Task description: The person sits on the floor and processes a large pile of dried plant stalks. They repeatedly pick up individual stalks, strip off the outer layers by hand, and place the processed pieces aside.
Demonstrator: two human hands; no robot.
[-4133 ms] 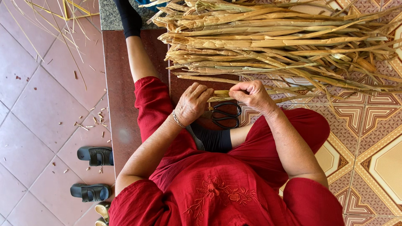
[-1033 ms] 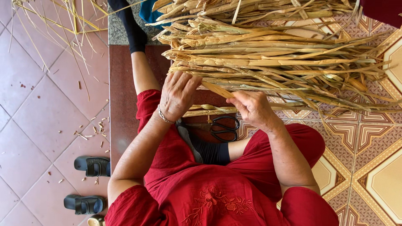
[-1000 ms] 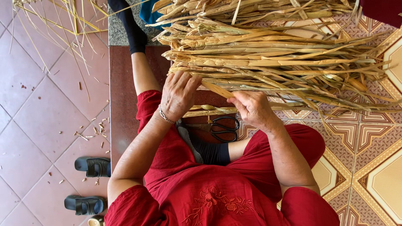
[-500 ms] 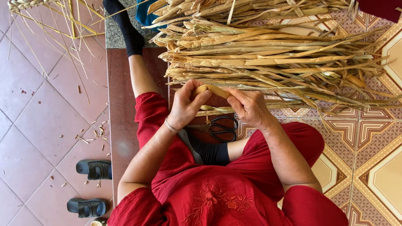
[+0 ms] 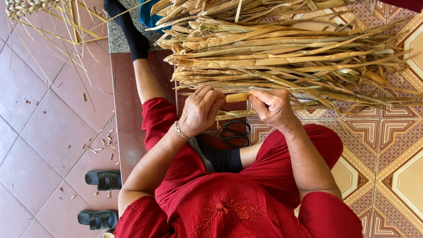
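My left hand point(image 5: 200, 110) and my right hand point(image 5: 274, 107) both grip one pale dried plant strip point(image 5: 238, 97), stretched short between them at the near edge of a big pile of dried stalks point(image 5: 282, 53). The fingers of both hands are curled around the strip. Just below my hands, black scissors point(image 5: 235, 133) lie on the floor by my knee. I sit on the floor in red clothes with black socks.
Patterned floor tiles point(image 5: 392, 167) spread to the right, plain pinkish tiles point(image 5: 39, 132) to the left. Two black sandals point(image 5: 101, 198) lie at the lower left. Loose stalks and a woven piece point(image 5: 31, 9) sit at the upper left, with scattered scraps.
My left hand came down from the stalk pile and joined the right hand. Both hands now hold one strip pulled toward me, closer to my lap.
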